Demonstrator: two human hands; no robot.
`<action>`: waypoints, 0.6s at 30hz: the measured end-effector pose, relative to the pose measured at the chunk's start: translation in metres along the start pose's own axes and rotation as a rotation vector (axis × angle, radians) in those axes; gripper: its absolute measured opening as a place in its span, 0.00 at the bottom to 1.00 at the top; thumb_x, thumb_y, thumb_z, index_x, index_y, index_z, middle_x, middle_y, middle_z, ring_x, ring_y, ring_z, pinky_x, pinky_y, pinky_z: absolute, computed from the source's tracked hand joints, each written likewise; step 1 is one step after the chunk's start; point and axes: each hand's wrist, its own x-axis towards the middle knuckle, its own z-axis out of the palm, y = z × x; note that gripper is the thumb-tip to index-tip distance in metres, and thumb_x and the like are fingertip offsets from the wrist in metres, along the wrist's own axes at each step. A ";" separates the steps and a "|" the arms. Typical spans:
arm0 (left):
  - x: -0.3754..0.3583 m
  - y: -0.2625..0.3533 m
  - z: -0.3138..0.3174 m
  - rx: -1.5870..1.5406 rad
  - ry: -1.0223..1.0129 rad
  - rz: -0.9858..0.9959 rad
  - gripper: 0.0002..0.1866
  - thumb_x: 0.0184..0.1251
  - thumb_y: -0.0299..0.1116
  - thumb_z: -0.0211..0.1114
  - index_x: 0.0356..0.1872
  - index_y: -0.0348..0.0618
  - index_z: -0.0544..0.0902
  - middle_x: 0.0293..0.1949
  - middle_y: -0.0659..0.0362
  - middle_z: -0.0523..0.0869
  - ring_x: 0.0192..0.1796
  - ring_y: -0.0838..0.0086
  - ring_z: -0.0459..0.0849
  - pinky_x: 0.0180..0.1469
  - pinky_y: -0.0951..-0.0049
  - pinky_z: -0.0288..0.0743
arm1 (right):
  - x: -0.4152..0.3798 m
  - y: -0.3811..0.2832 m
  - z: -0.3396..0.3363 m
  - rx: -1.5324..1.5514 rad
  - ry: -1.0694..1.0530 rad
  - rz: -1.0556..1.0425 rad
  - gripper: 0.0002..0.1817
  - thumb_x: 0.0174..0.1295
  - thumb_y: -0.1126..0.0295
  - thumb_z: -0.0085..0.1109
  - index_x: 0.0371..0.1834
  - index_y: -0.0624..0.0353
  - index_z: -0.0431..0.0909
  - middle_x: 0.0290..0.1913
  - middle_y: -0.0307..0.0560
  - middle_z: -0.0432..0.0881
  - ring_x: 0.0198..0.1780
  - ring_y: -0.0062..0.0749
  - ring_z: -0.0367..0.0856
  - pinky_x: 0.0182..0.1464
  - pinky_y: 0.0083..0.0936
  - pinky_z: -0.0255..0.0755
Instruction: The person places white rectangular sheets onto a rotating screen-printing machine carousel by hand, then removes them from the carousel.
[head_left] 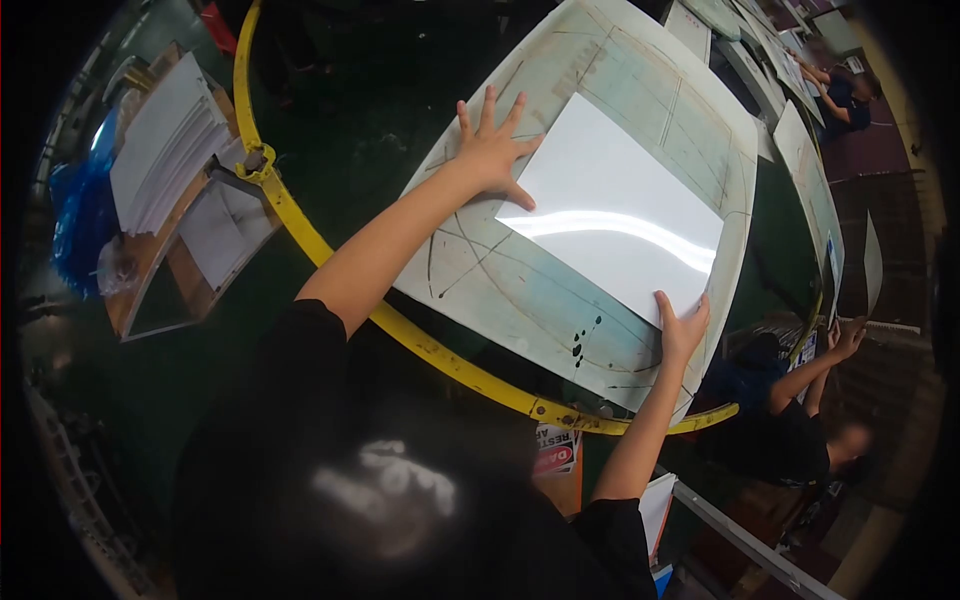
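A glossy white sheet (610, 190) lies at a slant on a worn, pale green board (540, 310) marked with dark lines and black spots. A bright band of light reflects across the sheet. My left hand (490, 155) is spread on the board at the sheet's left side, its thumb by the left corner. At the sheet's lower right edge is my right hand (682, 328), thumb and a finger apart and touching the sheet. Some of the right hand's fingers are hidden, and neither hand is wrapped around anything.
A curved yellow rail (430, 350) runs around the board's near side. On the left, a wooden stand (165, 285) holds a stack of white sheets (170, 150) beside blue plastic (85, 210). Two other people work at the right, one holding up a sheet (873, 262).
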 end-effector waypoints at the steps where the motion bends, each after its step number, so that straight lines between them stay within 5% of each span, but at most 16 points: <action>1: -0.001 0.001 0.000 -0.016 -0.013 -0.015 0.55 0.26 0.67 0.72 0.66 0.67 0.65 0.73 0.47 0.31 0.68 0.38 0.15 0.57 0.24 0.17 | 0.002 0.005 0.002 0.003 0.008 -0.017 0.52 0.38 0.50 0.76 0.60 0.74 0.62 0.59 0.67 0.66 0.61 0.55 0.65 0.63 0.38 0.59; 18: -0.014 0.023 -0.019 0.039 -0.044 -0.134 0.48 0.30 0.61 0.74 0.63 0.71 0.69 0.73 0.51 0.36 0.70 0.41 0.20 0.58 0.24 0.20 | -0.011 -0.045 -0.016 0.031 -0.070 0.068 0.53 0.37 0.47 0.74 0.61 0.72 0.62 0.58 0.66 0.67 0.61 0.54 0.65 0.62 0.40 0.60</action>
